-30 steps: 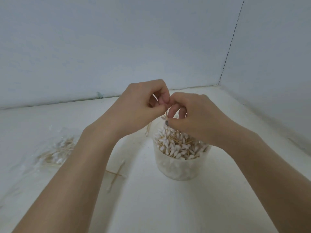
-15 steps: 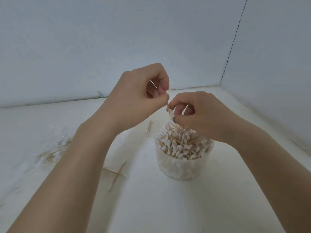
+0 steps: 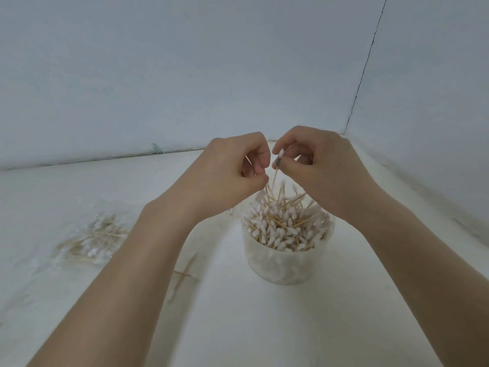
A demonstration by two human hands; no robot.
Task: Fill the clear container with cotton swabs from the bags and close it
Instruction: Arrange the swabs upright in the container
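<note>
1. White work surface [image 3: 264, 327]: flat, matte, with faint grey specks and scuffs; it runs back to the walls on two sides.
2. Rear wall [image 3: 185, 62]: plain pale blue-grey, unmarked over most of its area.
3. Side wall [image 3: 436, 88]: same pale finish, meeting the rear wall at a corner on the right.
4. Corner seam [image 3: 366, 62]: a thin dark line running down the joint between the two walls to the surface.
5. Base joint [image 3: 79, 162]: a dark, uneven line where the rear wall meets the surface.
6. Small greenish mark [image 3: 156, 149]: sits at the foot of the rear wall; its nature cannot be determined.
</note>
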